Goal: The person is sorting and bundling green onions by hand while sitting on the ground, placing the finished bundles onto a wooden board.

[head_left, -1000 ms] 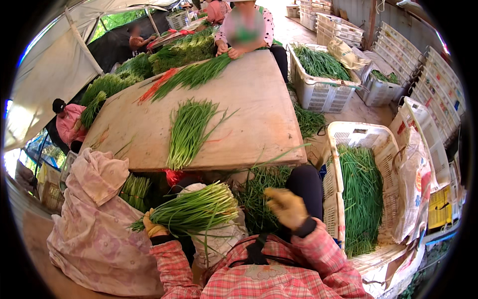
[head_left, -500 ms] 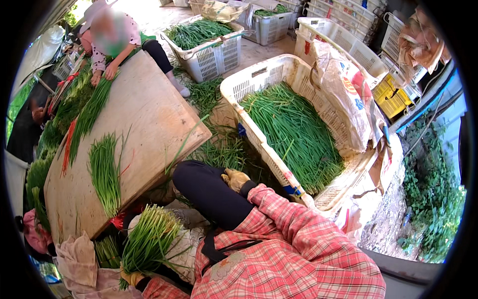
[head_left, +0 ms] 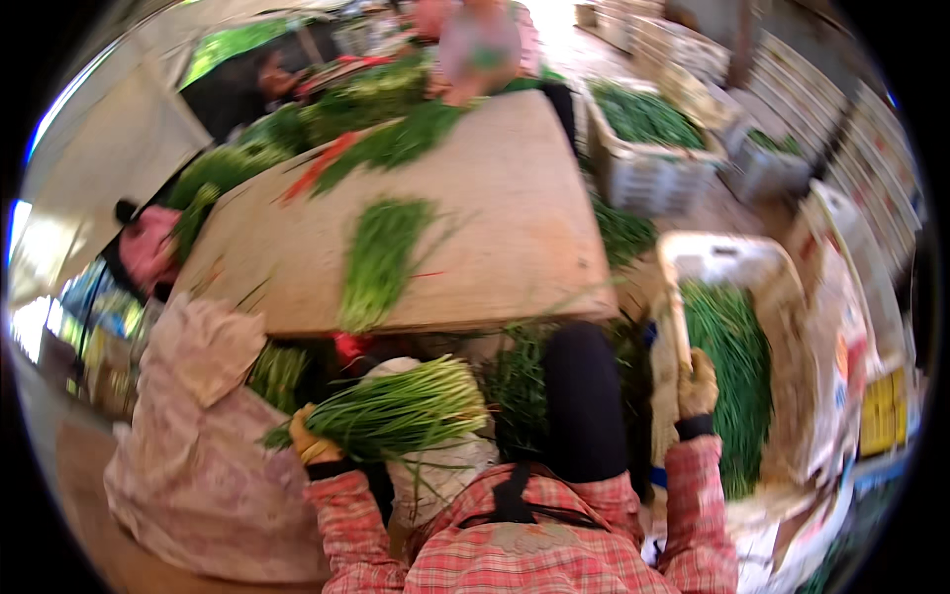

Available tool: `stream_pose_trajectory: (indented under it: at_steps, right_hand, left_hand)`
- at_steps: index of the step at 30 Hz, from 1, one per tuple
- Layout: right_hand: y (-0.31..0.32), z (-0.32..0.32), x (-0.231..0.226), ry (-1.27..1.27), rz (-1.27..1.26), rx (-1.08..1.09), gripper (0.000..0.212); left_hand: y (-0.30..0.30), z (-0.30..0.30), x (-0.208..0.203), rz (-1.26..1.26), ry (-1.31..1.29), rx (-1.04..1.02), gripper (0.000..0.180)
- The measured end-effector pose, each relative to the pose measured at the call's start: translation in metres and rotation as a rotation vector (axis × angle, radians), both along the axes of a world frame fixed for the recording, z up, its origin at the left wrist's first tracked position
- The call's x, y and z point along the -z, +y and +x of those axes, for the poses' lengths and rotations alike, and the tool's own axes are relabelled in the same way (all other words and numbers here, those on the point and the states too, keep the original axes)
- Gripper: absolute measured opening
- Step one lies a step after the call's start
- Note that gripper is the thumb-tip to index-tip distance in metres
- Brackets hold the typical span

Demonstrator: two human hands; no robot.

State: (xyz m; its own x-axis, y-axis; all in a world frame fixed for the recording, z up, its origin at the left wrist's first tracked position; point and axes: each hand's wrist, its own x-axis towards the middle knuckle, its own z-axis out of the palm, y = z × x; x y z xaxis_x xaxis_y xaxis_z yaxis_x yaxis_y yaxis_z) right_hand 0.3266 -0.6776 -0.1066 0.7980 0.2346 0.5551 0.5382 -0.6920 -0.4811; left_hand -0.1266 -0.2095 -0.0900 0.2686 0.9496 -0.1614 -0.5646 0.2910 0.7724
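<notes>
My gloved left hand (head_left: 313, 436) is closed around the leafy end of a thick bunch of chives (head_left: 421, 401). Its pale cut ends point right, over a white sack (head_left: 445, 465) by my lap. At the near-left rim of a long white crate (head_left: 673, 327) is my gloved right hand (head_left: 698, 384), its fingers blurred. Loose green chives (head_left: 732, 386) fill that crate. A smaller bunch of chives (head_left: 381, 262) lies on the wooden board (head_left: 505, 218) in front of me.
Across the board a person (head_left: 480, 49) sits by more chives (head_left: 406, 139) and red ties (head_left: 322, 168). Another filled crate (head_left: 653, 183) stands farther right. A pinkish cloth (head_left: 208, 436) drapes at my left. Fallen greens (head_left: 520, 386) lie beside my knee.
The view has swung left and blurred. My right hand has moved from my knee to the crate's rim. My left hand still holds the bunch, now lying more sideways.
</notes>
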Motion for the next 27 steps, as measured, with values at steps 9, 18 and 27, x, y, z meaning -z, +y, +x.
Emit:
stream_pose_trajectory:
  at_steps: [9,18,27]
  right_hand:
    - [0.163,-0.153,-0.096,0.954,0.161,-0.966,0.058]
    - [0.211,-0.185,-0.039,1.217,0.5,-0.891,0.027]
    - [0.212,-0.182,-0.122,-0.004,-0.308,-1.139,0.072]
  left_hand:
    - [-0.039,0.014,-0.028,-0.156,0.079,-0.174,0.03]
    - [-0.059,0.008,-0.045,-0.302,-0.054,-0.307,0.022]
    - [-0.056,0.019,-0.049,-0.267,-0.02,-0.306,0.02]
